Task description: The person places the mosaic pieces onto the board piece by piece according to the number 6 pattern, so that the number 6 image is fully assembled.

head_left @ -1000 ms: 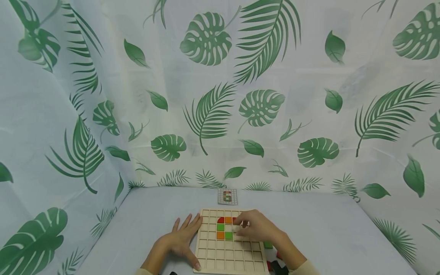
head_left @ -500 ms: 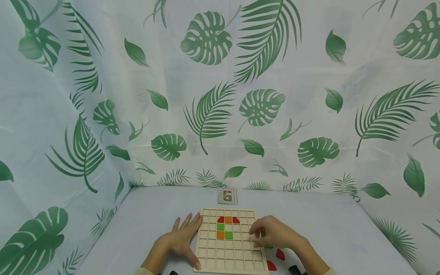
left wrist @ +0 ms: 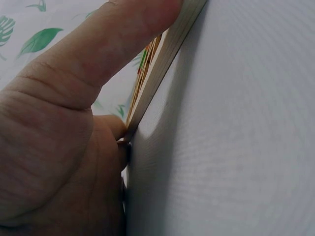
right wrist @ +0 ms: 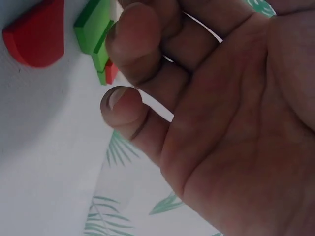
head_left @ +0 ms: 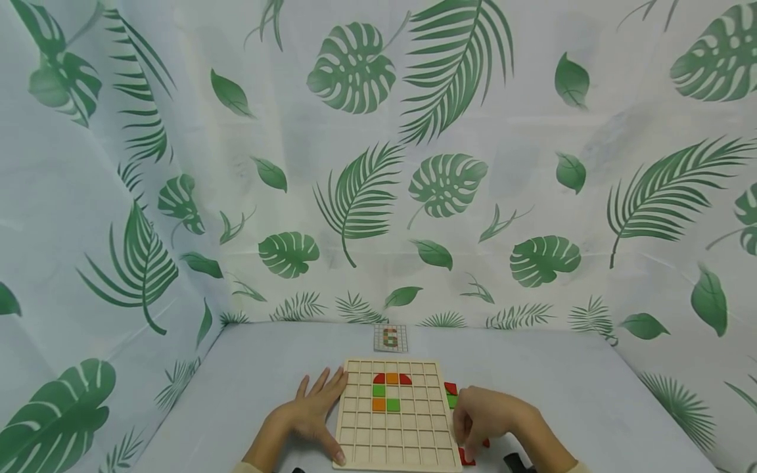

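My left hand (head_left: 313, 410) rests spread along the left side of a wooden grid board (head_left: 408, 453), its thumb near the lower left corner. The left wrist view shows that thumb (left wrist: 118, 44) against the board's edge (left wrist: 162, 64). Red, orange and green tiles (head_left: 379, 390) sit in the upper middle squares. Beyond the board's right edge, my right hand (head_left: 487, 417) reaches down with bent fingers, fingertips right at a red tile (head_left: 467, 458). I cannot tell whether they pinch it. The right wrist view shows curled fingers (right wrist: 135, 44) near a rounded red tile (right wrist: 37, 34).
A small card (head_left: 390, 338) with a coloured grid picture lies behind the board. Green tiles (right wrist: 93, 27) lie loose right of the board, with another red tile (head_left: 451, 388) behind them. A leaf-printed cloth (head_left: 378, 164) encloses the table (head_left: 266, 355) at the back and sides.
My right hand has moved off the board, rightward and toward me, down to the loose tiles. The red corner tile in the top row is uncovered. My left hand has stayed put.
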A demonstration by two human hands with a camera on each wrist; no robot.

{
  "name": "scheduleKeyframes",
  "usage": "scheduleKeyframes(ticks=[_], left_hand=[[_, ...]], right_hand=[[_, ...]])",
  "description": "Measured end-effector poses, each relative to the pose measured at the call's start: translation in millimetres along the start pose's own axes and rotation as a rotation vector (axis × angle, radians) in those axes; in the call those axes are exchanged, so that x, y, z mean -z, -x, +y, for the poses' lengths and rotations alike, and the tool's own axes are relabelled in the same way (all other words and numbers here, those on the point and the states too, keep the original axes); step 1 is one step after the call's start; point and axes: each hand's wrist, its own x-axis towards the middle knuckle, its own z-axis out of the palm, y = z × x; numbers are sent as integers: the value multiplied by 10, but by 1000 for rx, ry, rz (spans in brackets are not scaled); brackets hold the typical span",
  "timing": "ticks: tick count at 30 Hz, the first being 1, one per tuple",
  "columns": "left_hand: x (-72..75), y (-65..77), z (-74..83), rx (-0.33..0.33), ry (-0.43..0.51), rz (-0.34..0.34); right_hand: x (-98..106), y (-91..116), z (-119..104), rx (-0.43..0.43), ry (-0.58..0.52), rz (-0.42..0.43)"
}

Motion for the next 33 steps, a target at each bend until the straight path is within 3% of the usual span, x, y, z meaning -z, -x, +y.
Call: scheduleKeyframes(ticks=[11,26,33], left_hand=[[7,-1,15,6,-2,-2],[20,12,20,-2,6,1],[12,13,6,-12,2,5]], right_hand=[[-131,-64,-69,-163,222,49],[-143,-82,-66,-241,218,95],[-121,-68,-57,-182,194,96]])
